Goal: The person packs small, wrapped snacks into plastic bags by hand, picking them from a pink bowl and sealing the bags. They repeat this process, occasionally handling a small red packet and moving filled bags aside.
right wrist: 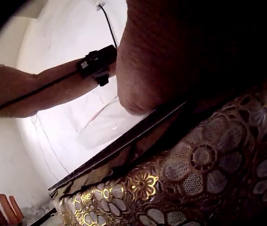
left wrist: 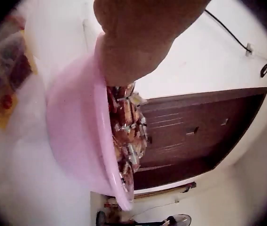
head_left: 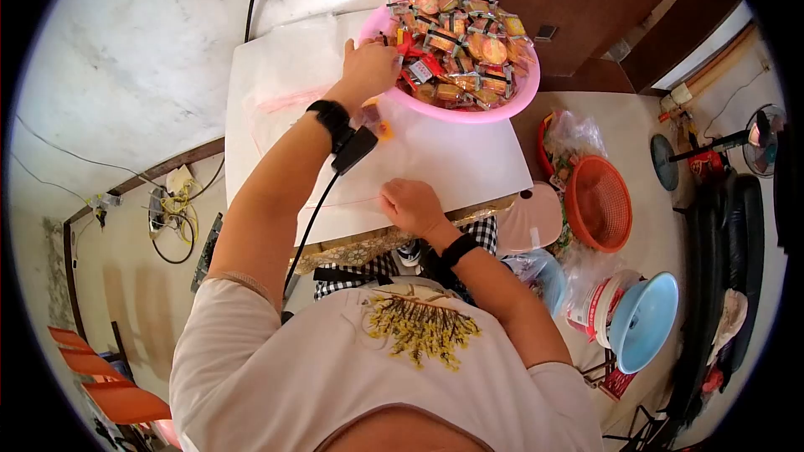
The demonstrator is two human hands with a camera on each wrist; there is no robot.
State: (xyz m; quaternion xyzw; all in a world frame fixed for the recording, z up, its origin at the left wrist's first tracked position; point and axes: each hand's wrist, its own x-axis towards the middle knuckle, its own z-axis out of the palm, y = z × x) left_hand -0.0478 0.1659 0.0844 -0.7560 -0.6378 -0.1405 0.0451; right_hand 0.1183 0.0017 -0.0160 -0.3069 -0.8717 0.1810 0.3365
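A pink bowl, also in the left wrist view, is heaped with small wrapped snacks. The left hand is at the bowl's left rim, its fingertips hidden beside the snacks; in the left wrist view the hand covers part of the rim. A purple and yellow packet lies below this hand. Near the table's front edge rests the right hand, fingers bent under and mostly hidden, beside thin clear plastic. Whether either hand grips anything cannot be seen.
The white table has a patterned cloth edge. Right of it stand an orange basket, a light blue basin and a fan. A wall borders the left and back; a cable hangs from the left wrist.
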